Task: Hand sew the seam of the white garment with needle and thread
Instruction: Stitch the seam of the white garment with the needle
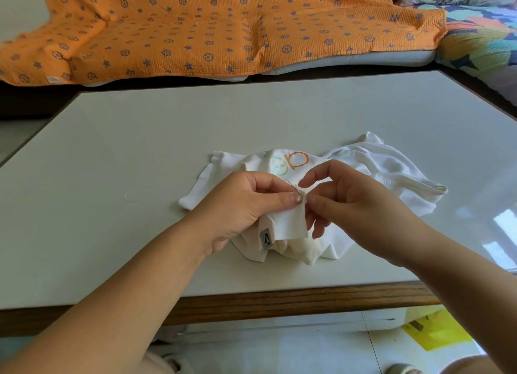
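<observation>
Needle (291, 185) pokes out of a folded seam of the white garment (391, 168), pinched in the left hand (246, 205); right hand (359, 203) curls right beside, can't tell if it's gripping. Rest is bunched on the tabletop (134, 149), orange blanket (195, 24) behind.

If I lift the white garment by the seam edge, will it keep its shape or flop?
Probably floppy: the white garment lies in soft folds and sags below the left hand pinching it. Likely light, since that pinch alone holds its edge up. Pushed, it would probably bunch rather than slide whole on the table.
</observation>
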